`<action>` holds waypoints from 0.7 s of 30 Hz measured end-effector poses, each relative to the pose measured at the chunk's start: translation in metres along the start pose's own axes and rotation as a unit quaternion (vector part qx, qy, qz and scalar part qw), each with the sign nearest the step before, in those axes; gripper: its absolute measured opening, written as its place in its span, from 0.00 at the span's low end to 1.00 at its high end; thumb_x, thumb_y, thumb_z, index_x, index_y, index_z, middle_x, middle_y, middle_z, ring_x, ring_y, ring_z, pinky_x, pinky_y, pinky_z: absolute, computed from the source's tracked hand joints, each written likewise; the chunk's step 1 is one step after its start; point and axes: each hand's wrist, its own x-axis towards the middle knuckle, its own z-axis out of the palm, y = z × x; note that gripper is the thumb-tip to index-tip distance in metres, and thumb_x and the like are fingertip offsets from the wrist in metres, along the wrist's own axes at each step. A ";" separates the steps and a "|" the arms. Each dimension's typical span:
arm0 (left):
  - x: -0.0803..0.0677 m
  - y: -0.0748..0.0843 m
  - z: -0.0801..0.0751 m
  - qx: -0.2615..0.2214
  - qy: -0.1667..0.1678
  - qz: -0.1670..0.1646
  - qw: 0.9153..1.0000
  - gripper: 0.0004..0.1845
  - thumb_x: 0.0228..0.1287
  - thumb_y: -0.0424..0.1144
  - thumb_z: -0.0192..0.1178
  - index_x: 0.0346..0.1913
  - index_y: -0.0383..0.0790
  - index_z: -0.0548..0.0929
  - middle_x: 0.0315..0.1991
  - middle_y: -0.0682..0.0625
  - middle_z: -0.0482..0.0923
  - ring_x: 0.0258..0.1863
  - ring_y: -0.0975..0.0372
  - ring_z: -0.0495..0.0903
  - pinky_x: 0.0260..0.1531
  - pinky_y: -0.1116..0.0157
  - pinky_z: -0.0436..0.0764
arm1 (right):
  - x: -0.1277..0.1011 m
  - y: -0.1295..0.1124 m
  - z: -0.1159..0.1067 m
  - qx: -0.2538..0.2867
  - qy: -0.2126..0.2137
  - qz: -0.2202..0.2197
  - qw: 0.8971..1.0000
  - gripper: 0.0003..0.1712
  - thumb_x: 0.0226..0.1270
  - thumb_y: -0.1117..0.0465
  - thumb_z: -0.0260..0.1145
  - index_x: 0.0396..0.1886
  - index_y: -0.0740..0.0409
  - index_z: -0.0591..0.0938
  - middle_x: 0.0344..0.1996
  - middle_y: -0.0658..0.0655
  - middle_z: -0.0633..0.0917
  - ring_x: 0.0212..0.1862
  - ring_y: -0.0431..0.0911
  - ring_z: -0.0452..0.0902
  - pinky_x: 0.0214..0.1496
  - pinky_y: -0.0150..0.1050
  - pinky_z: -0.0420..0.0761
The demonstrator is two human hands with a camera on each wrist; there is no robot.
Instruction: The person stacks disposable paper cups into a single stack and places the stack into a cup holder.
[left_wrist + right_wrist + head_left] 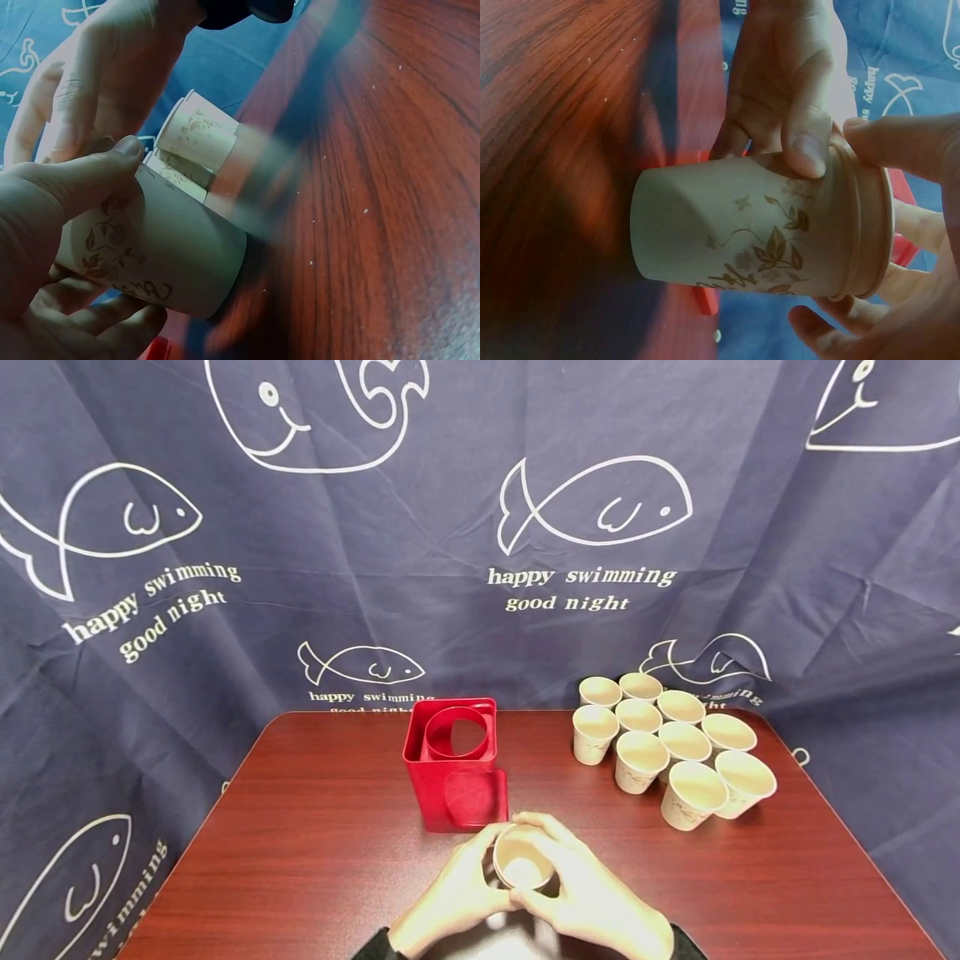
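Note:
Near the table's front edge, two nested paper cups (522, 860) stand between my hands, mouths up. In the right wrist view two rims show, one just above the other, on the cups (742, 225) with brown leaf print. My left hand (465, 881) holds them from the left, its thumb (97, 176) along the upper side near the rim and fingers curled beneath. My right hand (592, 893) grips them round the rim from the right, its thumb (907, 142) and fingers on opposite sides.
Several upright paper cups (693, 789) stand grouped at the back right of the brown table (315, 827). Just beyond my hands is a red square box (427, 793) with a round red ring (457, 732) inside its top. Behind hangs a blue curtain (450, 527) with white fish.

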 end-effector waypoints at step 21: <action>-0.001 0.000 -0.001 -0.059 -0.016 -0.006 0.998 0.36 0.54 0.44 0.79 0.66 0.48 0.76 0.58 0.51 0.83 0.56 0.56 0.82 0.60 0.69 0.80 | -0.001 0.002 0.002 0.010 0.004 -0.018 1.000 0.33 0.65 0.46 0.75 0.67 0.43 0.78 0.62 0.43 0.77 0.58 0.39 0.77 0.59 0.37 0.81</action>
